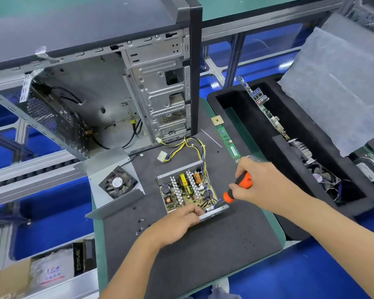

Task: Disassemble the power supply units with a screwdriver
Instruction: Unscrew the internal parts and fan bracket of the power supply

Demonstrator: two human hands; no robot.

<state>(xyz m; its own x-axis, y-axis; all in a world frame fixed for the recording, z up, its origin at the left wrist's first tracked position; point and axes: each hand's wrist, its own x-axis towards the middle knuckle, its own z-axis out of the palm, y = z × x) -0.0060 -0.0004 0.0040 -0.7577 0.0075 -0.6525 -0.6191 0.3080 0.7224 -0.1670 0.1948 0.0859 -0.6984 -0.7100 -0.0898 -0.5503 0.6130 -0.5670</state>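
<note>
- Fingers (242,169) of the right hand (259,180) wrap the orange-and-black screwdriver (239,187), its handle slanting down toward lower left of the frame; the tip, hidden behind the handle, appears aimed at the near right corner of the power supply unit (190,190).
- Left hand (177,223) grips the unit's near metal edge from below centre, fingers curled over the rim, steadying it.
- Both hands are at the unit: the tool comes in from its right, the bracing hand from the near side.
- Lid off, the unit lies at centre frame on the dark mat of the worktop (203,255), its circuit board exposed: pale heat-sink fins, yellow transformer, copper coil, dark capacitors. Yellow-and-black wires (188,147) trail toward upper centre.
- Removed cover with fan (117,182) rests just left; loose screws (140,222) dot the mat near the left wrist.
</note>
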